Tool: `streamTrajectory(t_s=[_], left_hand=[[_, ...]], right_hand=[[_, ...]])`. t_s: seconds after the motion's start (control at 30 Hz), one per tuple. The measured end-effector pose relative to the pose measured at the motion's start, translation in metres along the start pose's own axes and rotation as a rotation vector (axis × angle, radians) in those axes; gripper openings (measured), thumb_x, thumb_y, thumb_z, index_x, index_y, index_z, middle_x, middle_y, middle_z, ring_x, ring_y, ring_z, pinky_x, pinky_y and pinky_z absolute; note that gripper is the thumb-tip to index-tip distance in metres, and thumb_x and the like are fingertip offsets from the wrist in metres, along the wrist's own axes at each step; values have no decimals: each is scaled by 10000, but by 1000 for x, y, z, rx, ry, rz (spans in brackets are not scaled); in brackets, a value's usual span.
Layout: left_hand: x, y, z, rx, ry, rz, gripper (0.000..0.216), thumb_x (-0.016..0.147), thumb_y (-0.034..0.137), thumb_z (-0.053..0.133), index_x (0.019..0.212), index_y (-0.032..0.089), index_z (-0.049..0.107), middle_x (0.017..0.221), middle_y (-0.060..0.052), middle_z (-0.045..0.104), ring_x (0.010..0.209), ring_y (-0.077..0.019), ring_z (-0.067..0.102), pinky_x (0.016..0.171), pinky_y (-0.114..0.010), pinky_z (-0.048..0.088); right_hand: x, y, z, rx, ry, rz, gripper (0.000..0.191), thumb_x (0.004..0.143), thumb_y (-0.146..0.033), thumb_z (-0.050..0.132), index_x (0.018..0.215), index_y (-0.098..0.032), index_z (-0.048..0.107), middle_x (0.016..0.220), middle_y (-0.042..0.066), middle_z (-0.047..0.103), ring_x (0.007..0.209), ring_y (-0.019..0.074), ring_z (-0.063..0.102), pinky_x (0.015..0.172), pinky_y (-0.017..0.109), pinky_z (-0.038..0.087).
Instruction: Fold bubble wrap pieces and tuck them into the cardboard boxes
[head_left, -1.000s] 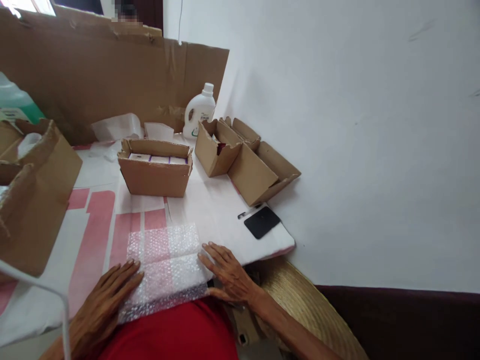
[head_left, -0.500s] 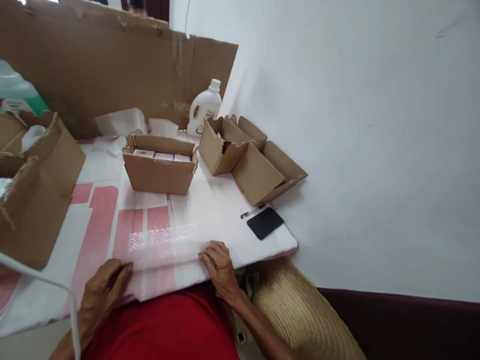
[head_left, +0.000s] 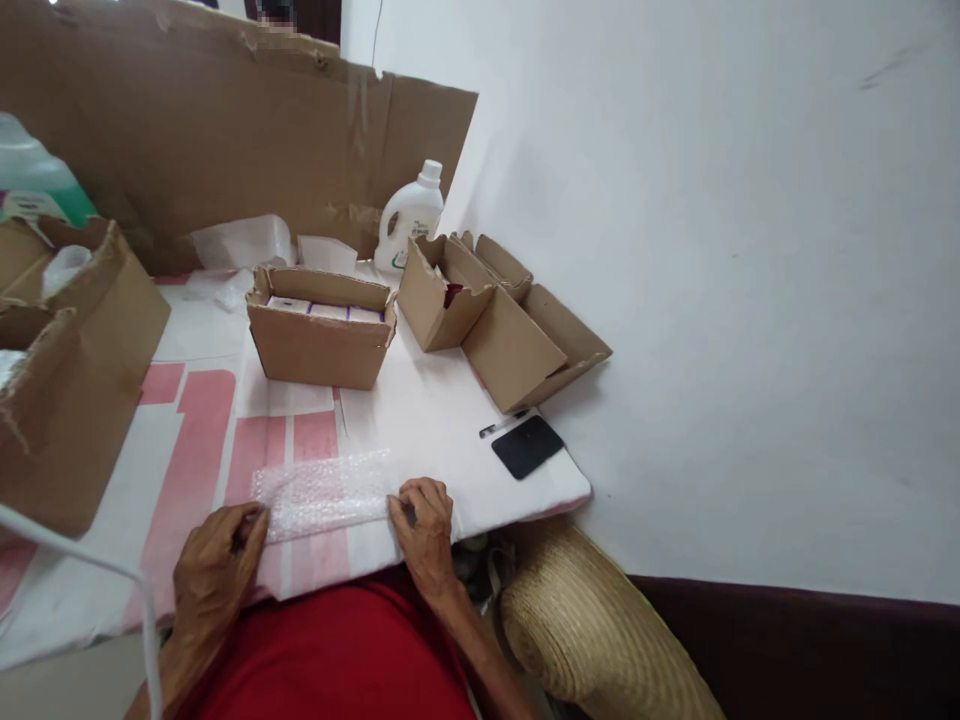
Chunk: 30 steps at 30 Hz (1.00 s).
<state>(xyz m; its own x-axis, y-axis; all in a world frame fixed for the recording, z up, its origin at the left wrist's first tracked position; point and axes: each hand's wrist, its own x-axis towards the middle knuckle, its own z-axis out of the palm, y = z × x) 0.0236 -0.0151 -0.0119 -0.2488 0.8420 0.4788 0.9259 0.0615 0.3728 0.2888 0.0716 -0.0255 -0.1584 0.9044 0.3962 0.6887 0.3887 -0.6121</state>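
Note:
A strip of clear bubble wrap (head_left: pixel 326 492) lies across the white and pink table cover near the front edge. My left hand (head_left: pixel 219 560) pinches its left end between thumb and curled fingers. At the opposite end, my right hand (head_left: pixel 424 525) is closed on the wrap's right corner. Beyond the strip stands an open cardboard box (head_left: pixel 321 345) with several small white and purple boxes (head_left: pixel 328 312) inside. To the right of my right hand lies a black phone-like slab (head_left: pixel 527 446).
Cardboard boxes (head_left: pixel 97 370) stand at the left, before a jug of green liquid (head_left: pixel 45 180). A white bottle (head_left: pixel 411 222) and open cartons (head_left: pixel 517 345) are at the back right. A white cable (head_left: pixel 97 560) crosses the lower left. A straw hat (head_left: pixel 600 610) is below the table edge.
The bubble wrap now lies flatter, its near edge lower and sharper. My right hand has moved slightly left, and my left hand slightly up.

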Motion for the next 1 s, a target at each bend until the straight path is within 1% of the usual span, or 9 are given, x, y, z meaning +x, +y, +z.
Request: streamTrajectory(t_s=[0.13, 0.23, 0.3, 0.4, 0.57, 0.7, 0.77, 0.87, 1.0], left_hand=[[3, 11, -1, 84, 104, 15, 315, 951, 363, 570, 1169, 147, 640, 846, -53, 690, 760, -209, 653, 760, -335, 507], [3, 24, -4, 151, 157, 116, 408, 924, 247, 607, 1316, 137, 571, 1045, -125, 706, 931, -256, 659, 868, -390, 500], [0, 30, -4, 103, 69, 321, 406, 915, 177, 591, 1321, 177, 582, 1214, -139, 683, 1101, -274, 635, 965, -412, 467], [-7, 30, -1, 45, -87, 545, 374, 925, 205, 576, 1297, 214, 622, 1283, -104, 676, 1217, -269, 594, 1024, -399, 427], [-14, 20, 5, 36, -76, 535, 374, 939, 258, 554, 1305, 243, 633, 1288, -84, 687, 1219, -252, 598, 1006, -385, 434], [-14, 19, 5, 25, -75, 527, 378, 940, 263, 545, 1307, 238, 632, 1290, -97, 682, 1206, -263, 601, 990, -400, 438], [-15, 20, 6, 25, -83, 525, 382, 934, 255, 555, 1308, 235, 630, 1297, -101, 676, 1210, -268, 596, 995, -404, 432], [-14, 21, 6, 30, -85, 534, 386, 930, 229, 554, 1310, 233, 625, 1295, -101, 678, 1206, -262, 600, 996, -392, 427], [-7, 15, 6, 21, -94, 553, 364, 958, 204, 507, 1309, 202, 602, 1226, -90, 711, 1151, -218, 632, 966, -335, 439]], right_hand=[[1, 0, 2, -6, 8, 5, 196, 892, -96, 594, 749, -211, 525, 863, 17, 609, 890, 205, 508, 829, 350, 373], [1, 1, 4, -10, -1, 3, 198, 875, -89, 606, 743, -210, 521, 850, 12, 601, 886, 204, 504, 828, 349, 373], [1, 0, 4, -8, -8, 4, 198, 868, -89, 614, 741, -209, 520, 842, 9, 592, 884, 203, 501, 826, 348, 373], [3, 1, 2, -4, -19, 3, 201, 868, -94, 616, 738, -209, 516, 834, 6, 584, 879, 203, 500, 825, 353, 376], [9, 7, -13, 3, 32, 28, 151, 903, -92, 528, 820, -218, 534, 842, 23, 572, 847, 215, 510, 798, 372, 434], [6, -11, -17, 7, 108, -86, 175, 950, -127, 508, 1086, -196, 593, 1043, 111, 642, 1012, 263, 573, 873, 432, 492], [0, -27, -11, 31, -2, -283, 266, 963, -171, 516, 1221, -190, 580, 1171, 144, 655, 1132, 283, 574, 948, 463, 488], [-9, -42, -3, 13, -243, -494, 276, 962, -238, 530, 1227, -186, 587, 1185, 135, 676, 1125, 292, 584, 912, 455, 499], [-8, -33, -7, -93, -280, -429, 194, 978, -208, 511, 1142, -165, 604, 1077, 121, 684, 996, 271, 577, 827, 419, 487]])
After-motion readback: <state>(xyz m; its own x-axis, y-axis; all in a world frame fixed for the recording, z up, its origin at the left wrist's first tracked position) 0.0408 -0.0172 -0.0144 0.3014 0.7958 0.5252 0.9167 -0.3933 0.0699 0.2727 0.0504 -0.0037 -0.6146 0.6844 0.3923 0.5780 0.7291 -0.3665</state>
